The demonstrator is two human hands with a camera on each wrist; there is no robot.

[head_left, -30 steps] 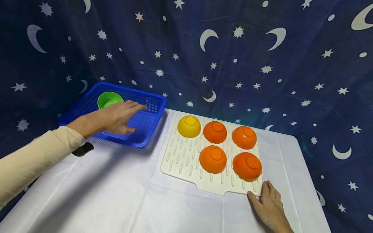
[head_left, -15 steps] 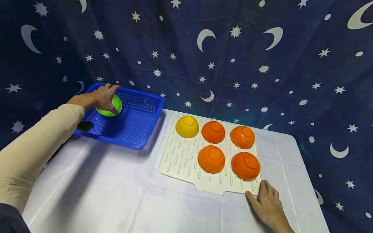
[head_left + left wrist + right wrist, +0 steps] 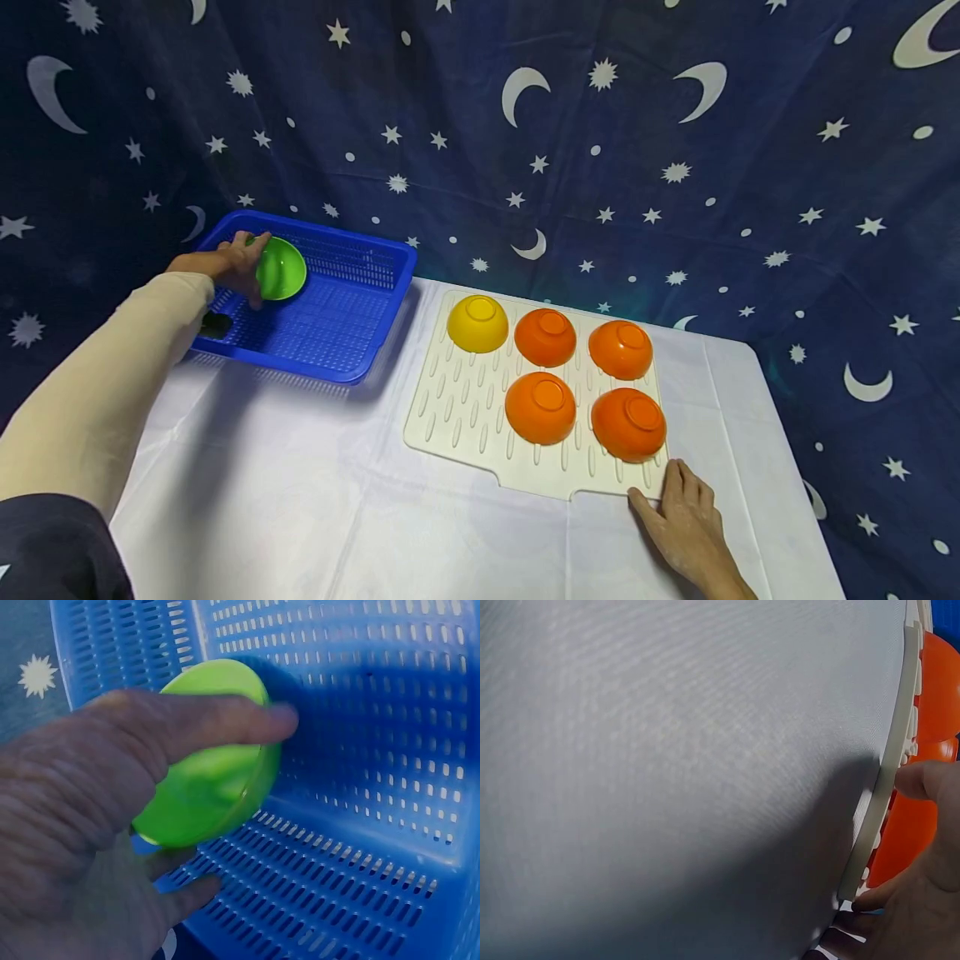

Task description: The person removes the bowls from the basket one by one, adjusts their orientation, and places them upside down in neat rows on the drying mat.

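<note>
My left hand [image 3: 236, 265] grips a green bowl [image 3: 287, 271] by its left side, inside the blue plastic basket [image 3: 384, 329]. In the left wrist view the thumb lies across the mouth of the bowl, which is tilted, and the other fingers are partly hidden behind it. My right hand [image 3: 692, 529] rests at the near right corner of a cream draining mat [image 3: 450, 425], thumb at the front edge and fingers at the right edge. On that mat a yellow bowl [image 3: 477, 327] and several orange bowls [image 3: 540, 410] stand upside down.
A white cloth [image 3: 390, 533] covers the table. Behind it hangs a dark blue curtain [image 3: 450, 100] with moons and stars, close to the back of the basket. The basket's slotted walls rise around the left hand.
My left hand has gone from above the basket down into it and taken hold of the green bowl, which has tipped. My right hand stays at the mat corner. The head view has shifted slightly.
</note>
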